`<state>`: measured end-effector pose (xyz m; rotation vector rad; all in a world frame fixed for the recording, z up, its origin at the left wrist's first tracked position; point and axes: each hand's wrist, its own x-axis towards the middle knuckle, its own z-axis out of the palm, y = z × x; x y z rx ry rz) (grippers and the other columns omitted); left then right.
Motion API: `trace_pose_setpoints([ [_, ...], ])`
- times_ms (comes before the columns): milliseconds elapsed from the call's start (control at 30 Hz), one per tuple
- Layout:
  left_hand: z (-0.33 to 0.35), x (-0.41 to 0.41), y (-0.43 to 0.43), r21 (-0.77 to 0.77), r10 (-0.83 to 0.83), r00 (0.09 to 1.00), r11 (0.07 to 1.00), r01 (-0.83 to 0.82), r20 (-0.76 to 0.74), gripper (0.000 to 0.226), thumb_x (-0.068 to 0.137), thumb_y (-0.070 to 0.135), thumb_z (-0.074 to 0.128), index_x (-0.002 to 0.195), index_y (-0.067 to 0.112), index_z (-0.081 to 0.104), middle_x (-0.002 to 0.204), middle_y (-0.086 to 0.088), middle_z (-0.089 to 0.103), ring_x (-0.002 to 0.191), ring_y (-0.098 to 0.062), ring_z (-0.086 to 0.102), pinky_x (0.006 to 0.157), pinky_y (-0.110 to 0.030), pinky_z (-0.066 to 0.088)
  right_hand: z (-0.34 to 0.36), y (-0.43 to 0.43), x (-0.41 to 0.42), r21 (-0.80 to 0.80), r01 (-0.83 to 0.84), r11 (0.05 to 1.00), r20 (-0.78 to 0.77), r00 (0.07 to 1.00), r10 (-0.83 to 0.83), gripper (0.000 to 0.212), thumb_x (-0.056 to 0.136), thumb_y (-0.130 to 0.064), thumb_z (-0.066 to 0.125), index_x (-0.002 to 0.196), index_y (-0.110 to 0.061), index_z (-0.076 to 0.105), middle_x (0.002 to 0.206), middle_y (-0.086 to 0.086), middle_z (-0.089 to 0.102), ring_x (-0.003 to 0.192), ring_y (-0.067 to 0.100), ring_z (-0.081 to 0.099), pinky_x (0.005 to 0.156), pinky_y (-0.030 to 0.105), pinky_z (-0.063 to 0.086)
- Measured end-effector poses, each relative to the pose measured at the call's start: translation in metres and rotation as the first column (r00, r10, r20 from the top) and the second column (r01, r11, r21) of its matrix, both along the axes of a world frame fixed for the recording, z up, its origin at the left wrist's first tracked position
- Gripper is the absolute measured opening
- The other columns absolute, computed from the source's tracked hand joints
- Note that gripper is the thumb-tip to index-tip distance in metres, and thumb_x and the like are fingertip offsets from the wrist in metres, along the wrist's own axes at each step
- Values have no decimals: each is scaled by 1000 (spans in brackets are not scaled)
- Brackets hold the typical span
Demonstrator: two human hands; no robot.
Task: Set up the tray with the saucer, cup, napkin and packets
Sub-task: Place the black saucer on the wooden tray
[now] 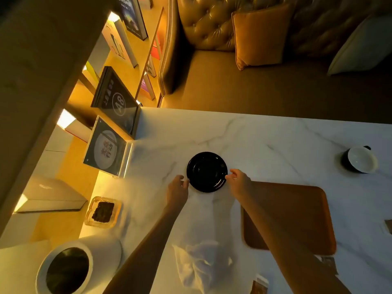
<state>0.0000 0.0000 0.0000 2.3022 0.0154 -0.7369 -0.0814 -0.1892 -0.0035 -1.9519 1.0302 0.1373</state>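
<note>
A black saucer (pixel 206 171) lies flat on the white marble table (pixel 275 141). My left hand (pixel 177 190) touches its left rim and my right hand (pixel 238 182) pinches its right rim. The brown wooden tray (pixel 297 213) sits to the right, partly under my right forearm, with nothing on its visible part. A dark cup with a white inside (pixel 360 159) stands at the far right. A crumpled white napkin (pixel 199 264) lies near the front between my arms. Packets (pixel 258 285) (pixel 328 264) show at the front edge and a third packet (pixel 388 227) at the right.
An acrylic sign stand (pixel 106 148) and a dark book marked 48 (pixel 116 100) stand at the table's left end. A glass ashtray (pixel 103 212) and a white cylinder vase (pixel 70 266) sit on the left ledge. A tufted sofa with cushions (pixel 258 37) is beyond the table.
</note>
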Motion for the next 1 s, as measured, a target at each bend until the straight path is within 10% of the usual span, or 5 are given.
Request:
trace_pose_setpoints([
  [267,-19,15,-22,-102,141,963,980,-168,-229,25,97,9,53,119,-3,54,102,-23,66,88,-38,67,84,-52,57,-18,1,15,0,54,999,-23,998,-54,26,89,-9,61,113,1,64,104,20,71,98,33,66,74,29,46],
  [433,-18,10,-22,-157,250,920,939,-307,-303,21,92,-4,54,113,-5,52,97,-23,60,78,-32,65,64,-40,60,-23,-1,16,10,79,997,-22,997,-79,20,86,-6,63,103,3,69,88,21,71,80,32,64,68,30,45],
  [700,1,-15,-20,-156,236,924,944,-292,-299,17,90,-6,55,106,-2,51,89,-21,62,82,-42,70,80,-56,59,-8,-4,-16,105,109,988,29,993,-113,25,84,-5,64,108,0,69,93,18,73,77,23,64,65,24,47],
  [1000,20,-80,-63,-167,162,953,963,-209,-257,15,85,-6,56,98,0,51,93,-31,68,78,-42,72,73,-54,61,12,-46,-88,297,192,935,58,974,-218,28,89,3,55,116,7,61,107,29,67,99,40,66,89,55,54],
])
